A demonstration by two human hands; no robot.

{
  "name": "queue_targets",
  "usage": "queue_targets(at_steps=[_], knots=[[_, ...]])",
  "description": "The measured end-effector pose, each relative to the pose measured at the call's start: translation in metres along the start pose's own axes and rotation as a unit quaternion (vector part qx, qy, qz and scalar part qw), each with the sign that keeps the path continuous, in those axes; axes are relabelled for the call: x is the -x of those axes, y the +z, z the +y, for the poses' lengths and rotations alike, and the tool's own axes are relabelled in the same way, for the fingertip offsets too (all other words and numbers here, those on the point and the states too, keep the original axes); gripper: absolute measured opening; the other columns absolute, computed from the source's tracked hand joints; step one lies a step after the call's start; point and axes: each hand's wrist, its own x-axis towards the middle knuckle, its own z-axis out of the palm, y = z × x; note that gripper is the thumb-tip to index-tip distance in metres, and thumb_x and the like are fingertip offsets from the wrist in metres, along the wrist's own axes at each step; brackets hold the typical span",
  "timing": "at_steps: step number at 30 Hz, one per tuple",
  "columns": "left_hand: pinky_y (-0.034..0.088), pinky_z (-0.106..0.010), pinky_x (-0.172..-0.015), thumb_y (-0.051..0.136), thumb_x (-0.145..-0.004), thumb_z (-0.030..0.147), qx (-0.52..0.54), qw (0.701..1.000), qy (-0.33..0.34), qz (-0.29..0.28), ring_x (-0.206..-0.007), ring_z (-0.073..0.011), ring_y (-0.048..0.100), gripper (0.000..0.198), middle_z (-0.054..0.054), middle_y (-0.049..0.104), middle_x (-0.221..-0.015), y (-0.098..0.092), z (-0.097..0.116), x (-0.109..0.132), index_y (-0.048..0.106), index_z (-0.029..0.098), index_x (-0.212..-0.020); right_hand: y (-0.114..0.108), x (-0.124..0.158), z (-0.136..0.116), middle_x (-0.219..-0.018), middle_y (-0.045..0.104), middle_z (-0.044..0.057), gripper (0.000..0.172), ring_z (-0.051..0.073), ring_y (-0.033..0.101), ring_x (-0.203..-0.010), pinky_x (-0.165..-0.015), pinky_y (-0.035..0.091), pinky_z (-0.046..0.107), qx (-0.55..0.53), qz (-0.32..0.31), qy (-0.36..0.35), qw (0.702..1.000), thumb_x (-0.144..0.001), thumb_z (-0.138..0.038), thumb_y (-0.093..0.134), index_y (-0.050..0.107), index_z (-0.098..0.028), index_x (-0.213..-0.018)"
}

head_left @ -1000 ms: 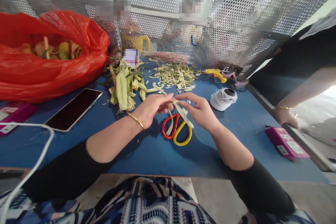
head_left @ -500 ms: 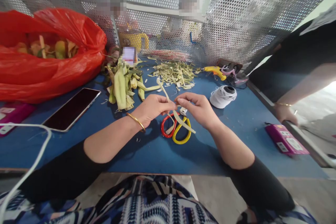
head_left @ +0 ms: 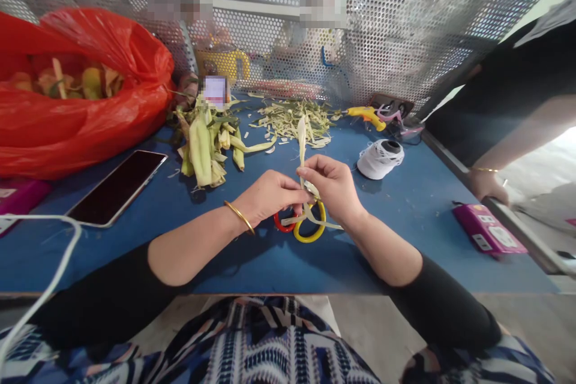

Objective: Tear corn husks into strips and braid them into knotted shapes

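My left hand is closed, its thumb and fingers pinching pale husk strips near their crossing. My right hand is closed too, its fingertips pinching the upright husk strip just above. Loose strip ends hang below and to the right of my fingers. Under them on the table lie scissors with one red and one yellow handle; my hands hide part of them. A bundle of green-yellow corn husks lies to the left, and a pile of cut husk pieces lies behind my hands.
A red plastic bag fills the back left, with a phone in front. To the right are a white thread spool, a yellow glue gun and a purple box. Another person's hand rests at the table's right edge.
My right hand has moved left, against my left hand, and now pinches the strip. The strip's upper end has swung from leaning left to upright. The view has shifted slightly.
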Motion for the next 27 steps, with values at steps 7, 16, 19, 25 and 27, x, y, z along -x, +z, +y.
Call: queue_targets(at_steps=[7, 16, 19, 25, 27], knots=[[0.036, -0.023, -0.053, 0.072, -0.071, 0.037, 0.094, 0.995, -0.013, 0.039, -0.053, -0.0099, 0.049, 0.025, -0.006, 0.067, -0.059, -0.006, -0.001, -0.005, 0.072, 0.015, -0.058, -0.012, -0.004, -0.009, -0.080, 0.069, 0.003, 0.016, 0.016, 0.061, -0.078, -0.074, 0.046, 0.030, 0.127, 0.063, -0.107, 0.984, -0.086, -0.030, 0.057, 0.065, -0.019, -0.077], [0.024, -0.022, -0.047, 0.079, -0.063, 0.032, 0.186, 0.973, 0.006, 0.134, -0.048, -0.0053, 0.037, 0.019, -0.001, 0.063, -0.060, -0.020, 0.003, -0.010, 0.072, 0.014, -0.066, -0.015, 0.000, -0.015, -0.064, 0.060, 0.000, 0.033, 0.012, 0.051, -0.060, -0.060, 0.038, 0.026, 0.251, -0.079, -0.157, 0.952, -0.091, -0.039, 0.055, 0.059, -0.019, -0.066], [0.027, -0.022, -0.048, 0.081, -0.059, 0.028, 0.181, 0.971, -0.003, 0.157, -0.048, -0.0058, 0.039, 0.019, -0.001, 0.062, -0.057, -0.018, 0.002, -0.012, 0.070, 0.014, -0.064, -0.012, 0.001, -0.013, -0.061, 0.055, -0.001, 0.034, 0.011, 0.049, -0.060, -0.059, 0.037, 0.025, 0.246, -0.118, -0.164, 0.948, -0.093, -0.035, 0.052, 0.053, -0.019, -0.063], [0.029, -0.019, -0.047, 0.082, -0.063, 0.028, 0.182, 0.971, -0.017, 0.157, -0.048, -0.0050, 0.043, 0.019, -0.001, 0.062, -0.057, -0.021, 0.000, -0.015, 0.072, 0.013, -0.068, -0.015, -0.002, -0.011, -0.061, 0.055, -0.001, 0.031, 0.012, 0.048, -0.059, -0.059, 0.036, 0.025, 0.264, -0.115, -0.170, 0.943, -0.092, -0.028, 0.052, 0.053, -0.020, -0.062], [0.030, -0.017, -0.046, 0.079, -0.069, 0.030, 0.217, 0.966, -0.024, 0.139, -0.049, -0.0045, 0.046, 0.019, -0.002, 0.066, -0.061, -0.023, 0.002, -0.015, 0.072, 0.013, -0.072, -0.016, -0.003, -0.008, -0.064, 0.059, 0.000, 0.027, 0.014, 0.052, -0.062, -0.060, 0.038, 0.026, 0.276, -0.073, -0.165, 0.944, -0.091, -0.026, 0.051, 0.056, -0.020, -0.065]])
